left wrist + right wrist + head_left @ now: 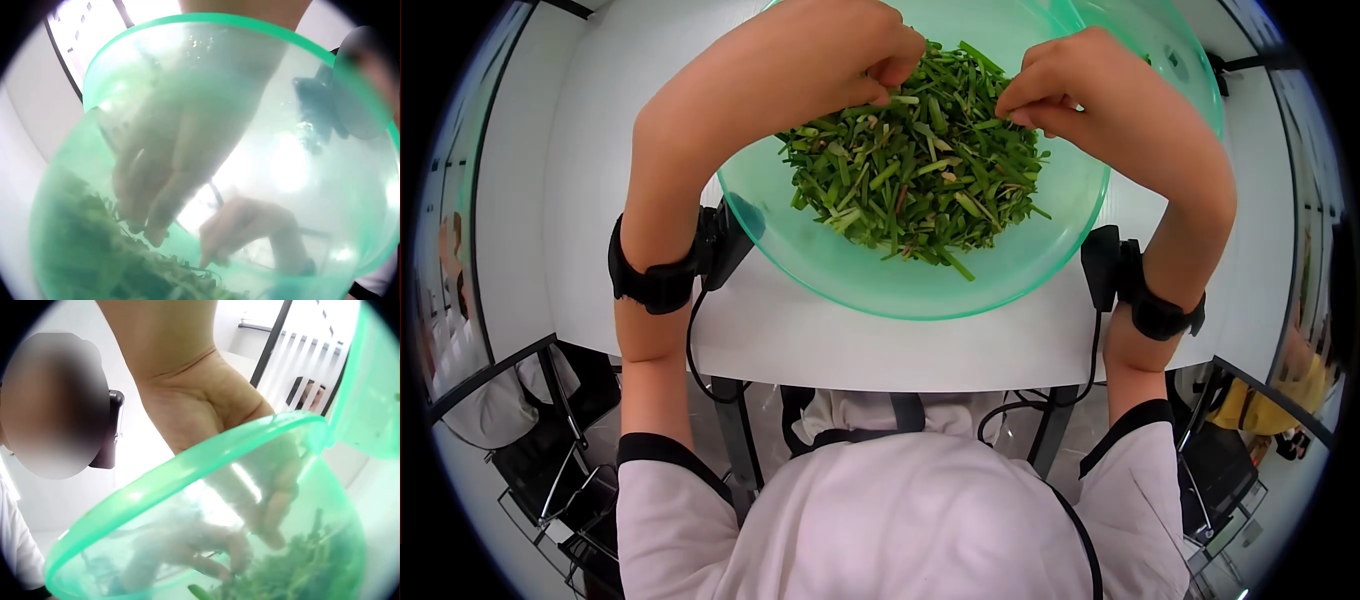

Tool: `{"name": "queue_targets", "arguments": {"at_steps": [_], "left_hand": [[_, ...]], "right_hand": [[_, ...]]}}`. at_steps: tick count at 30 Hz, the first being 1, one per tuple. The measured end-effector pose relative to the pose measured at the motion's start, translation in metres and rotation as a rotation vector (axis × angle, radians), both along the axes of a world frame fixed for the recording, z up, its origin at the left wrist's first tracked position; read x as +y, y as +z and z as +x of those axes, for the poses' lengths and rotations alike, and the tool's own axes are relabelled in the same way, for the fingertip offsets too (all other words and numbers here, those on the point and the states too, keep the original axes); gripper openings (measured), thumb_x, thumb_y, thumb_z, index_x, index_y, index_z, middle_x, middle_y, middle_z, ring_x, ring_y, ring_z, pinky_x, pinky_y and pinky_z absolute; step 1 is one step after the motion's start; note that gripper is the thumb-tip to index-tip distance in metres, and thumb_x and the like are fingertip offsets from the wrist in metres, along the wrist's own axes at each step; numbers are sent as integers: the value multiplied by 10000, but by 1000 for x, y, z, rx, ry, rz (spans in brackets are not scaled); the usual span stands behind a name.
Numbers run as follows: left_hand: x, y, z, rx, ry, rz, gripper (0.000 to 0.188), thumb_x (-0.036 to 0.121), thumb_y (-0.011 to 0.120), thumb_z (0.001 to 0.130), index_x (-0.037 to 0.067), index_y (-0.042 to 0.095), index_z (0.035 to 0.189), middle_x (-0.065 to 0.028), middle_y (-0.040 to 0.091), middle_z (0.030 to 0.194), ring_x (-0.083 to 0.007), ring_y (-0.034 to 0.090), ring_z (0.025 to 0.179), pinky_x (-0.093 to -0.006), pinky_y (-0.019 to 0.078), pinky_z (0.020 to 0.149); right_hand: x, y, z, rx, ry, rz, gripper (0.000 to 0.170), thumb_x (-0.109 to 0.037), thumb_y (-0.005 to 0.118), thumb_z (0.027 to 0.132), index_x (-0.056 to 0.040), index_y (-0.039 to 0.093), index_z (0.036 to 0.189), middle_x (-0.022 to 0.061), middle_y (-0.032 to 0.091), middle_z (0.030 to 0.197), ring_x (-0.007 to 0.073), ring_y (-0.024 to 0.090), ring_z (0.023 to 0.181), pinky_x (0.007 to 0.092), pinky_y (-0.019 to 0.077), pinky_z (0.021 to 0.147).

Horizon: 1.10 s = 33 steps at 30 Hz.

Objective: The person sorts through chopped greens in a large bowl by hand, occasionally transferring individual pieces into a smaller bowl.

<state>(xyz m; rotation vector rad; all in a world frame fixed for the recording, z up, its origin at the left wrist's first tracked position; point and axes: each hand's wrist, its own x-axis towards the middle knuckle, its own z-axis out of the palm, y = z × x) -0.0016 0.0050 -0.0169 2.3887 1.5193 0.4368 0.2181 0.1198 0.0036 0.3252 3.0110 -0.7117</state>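
Note:
A wide, translucent green bowl (800, 255) holds a heap of chopped green stems and leaves (920, 180), with a few paler bits mixed in. From the far left side, my left hand (868, 62) reaches over the heap, its bent fingers and thumb pinching greens at the top. Opposite it, my right hand (1072, 85) pinches a bit of stem between thumb and forefinger at the heap's right edge. Both wrist views look through the bowl wall, which blurs the left hand (181, 162) and right fingers (275, 512) right at the greens.
A second green bowl (1165, 45) stands at the back right, its rim against the first. Both rest on a white table (840, 350). Black wrist cameras (725, 245) with hanging cables sit close beside the bowl. Chairs (1220, 490) and other people are at the sides.

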Motion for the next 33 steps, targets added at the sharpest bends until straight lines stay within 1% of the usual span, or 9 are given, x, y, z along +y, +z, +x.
{"name": "queue_targets", "arguments": {"at_steps": [9,19,22,23,24,27,29,31,33], "left_hand": [[-1,-6,10,-3,56,-50,193,11,692,766,-10,513,835,-120,571,767,-301,562,754,-396,452,692],[-1,-16,8,72,108,-84,144,17,676,774,-4,557,852,-131,560,752,-309,545,717,-396,445,657],[3,-17,-3,41,-7,29,135,11,662,817,10,601,937,-102,584,744,-240,581,688,-345,481,650],[5,-12,-3,19,27,-53,103,37,657,834,3,618,922,-111,614,749,-250,601,685,-352,486,655],[8,0,-1,-4,60,-132,90,63,652,851,-4,634,907,-120,644,754,-260,621,683,-359,492,660],[6,16,4,-73,129,-244,95,60,633,853,1,638,927,-136,672,791,-293,641,722,-373,497,701],[5,21,7,-115,138,-224,99,68,632,862,4,637,936,-133,672,788,-285,640,705,-371,496,684],[-3,34,15,-114,145,-229,112,79,633,870,7,634,956,-130,670,779,-279,635,677,-364,495,659],[0,47,21,-92,201,-313,128,91,635,878,10,631,977,-125,670,770,-272,629,650,-356,493,636]], "right_hand": [[6,-3,2,29,91,66,113,4,682,819,9,709,929,97,658,812,218,639,680,318,510,607],[1,-5,-3,36,20,10,126,26,664,824,10,708,941,98,644,778,222,630,674,324,511,614],[3,-6,-3,42,35,44,131,26,660,832,13,709,953,98,646,771,218,636,678,318,514,616],[3,-4,-3,32,48,69,134,28,653,840,16,709,961,96,652,770,211,642,679,311,518,617],[4,-1,-4,21,60,96,137,30,647,848,19,709,970,95,657,769,204,648,680,305,522,618],[-5,23,-18,-287,-130,-12,124,-46,625,819,23,713,875,125,687,773,249,652,706,324,516,695],[-10,35,-14,-132,-111,-121,143,-22,627,828,27,714,931,113,691,786,231,651,700,306,525,682],[5,3,1,91,-100,-225,158,27,613,890,40,701,1021,94,683,788,171,661,683,278,547,646],[10,3,3,101,-107,-261,175,19,596,910,51,691,1053,95,694,809,154,668,693,269,560,668]]}}
